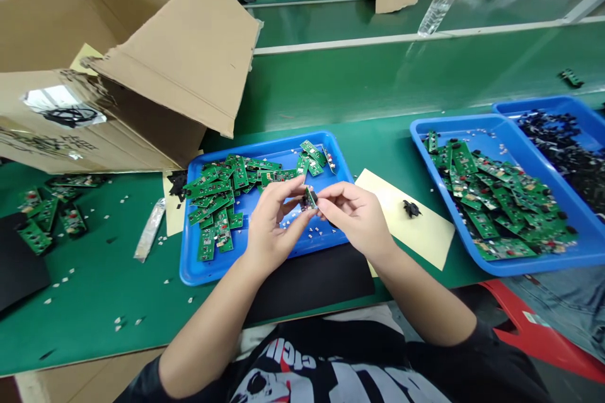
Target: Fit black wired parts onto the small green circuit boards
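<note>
My left hand and my right hand meet over the near right part of a blue tray. Together they pinch one small green circuit board with a dark part on it, fingertips closed on its two ends. Several more green circuit boards lie heaped in the tray's far left half, with small white bits scattered among them. A black mat lies under my wrists at the table's near edge.
A large open cardboard box stands at the left. Loose boards lie below it. At the right, a blue tray holds boards, and another holds black parts. A yellow sheet carries one black part. A plastic bottle stands beyond.
</note>
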Action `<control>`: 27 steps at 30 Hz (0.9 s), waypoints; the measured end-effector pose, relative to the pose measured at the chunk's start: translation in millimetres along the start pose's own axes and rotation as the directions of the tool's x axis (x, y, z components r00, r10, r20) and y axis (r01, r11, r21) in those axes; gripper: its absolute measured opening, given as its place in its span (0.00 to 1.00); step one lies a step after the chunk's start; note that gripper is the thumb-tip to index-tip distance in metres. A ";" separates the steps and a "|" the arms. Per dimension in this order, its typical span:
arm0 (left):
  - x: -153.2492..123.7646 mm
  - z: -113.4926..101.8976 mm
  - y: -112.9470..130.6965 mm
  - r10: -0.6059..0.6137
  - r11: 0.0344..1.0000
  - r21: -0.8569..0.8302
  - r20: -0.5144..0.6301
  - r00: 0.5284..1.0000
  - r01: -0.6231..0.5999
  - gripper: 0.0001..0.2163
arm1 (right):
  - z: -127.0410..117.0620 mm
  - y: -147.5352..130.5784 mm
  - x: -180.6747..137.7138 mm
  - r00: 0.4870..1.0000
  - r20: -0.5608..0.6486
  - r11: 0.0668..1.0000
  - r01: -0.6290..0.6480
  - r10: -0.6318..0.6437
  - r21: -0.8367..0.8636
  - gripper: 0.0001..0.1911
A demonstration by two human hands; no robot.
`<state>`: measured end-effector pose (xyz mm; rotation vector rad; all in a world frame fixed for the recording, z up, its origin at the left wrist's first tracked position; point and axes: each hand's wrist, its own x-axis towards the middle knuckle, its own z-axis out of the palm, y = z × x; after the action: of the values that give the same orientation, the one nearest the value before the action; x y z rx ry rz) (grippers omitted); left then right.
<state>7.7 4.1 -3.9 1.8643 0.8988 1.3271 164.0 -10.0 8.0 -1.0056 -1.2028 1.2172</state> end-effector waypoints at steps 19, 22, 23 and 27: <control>-2.7 14.5 5.6 -0.139 0.971 0.181 -0.097 0.986 0.154 0.10 | 8.7 5.4 -5.6 0.985 -0.056 0.829 0.108 -0.165 -0.549 0.02; -2.3 13.9 5.6 -0.127 0.972 0.184 -0.102 0.987 0.144 0.10 | 5.8 7.4 -3.9 0.984 -0.095 0.849 0.080 -0.151 -0.522 0.06; -2.3 13.5 5.2 -0.130 0.973 0.178 -0.100 0.987 0.146 0.10 | 4.6 7.8 -3.1 0.984 -0.082 0.846 0.092 -0.158 -0.526 0.06; -2.6 11.7 1.1 -0.146 0.972 0.173 -0.092 0.985 0.160 0.11 | 4.2 8.5 -1.6 0.972 0.016 0.775 0.198 -0.236 -0.600 0.06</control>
<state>18.4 -0.2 -7.3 1.8444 1.2147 1.2670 158.8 -10.9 0.0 -1.3036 -1.6572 0.6113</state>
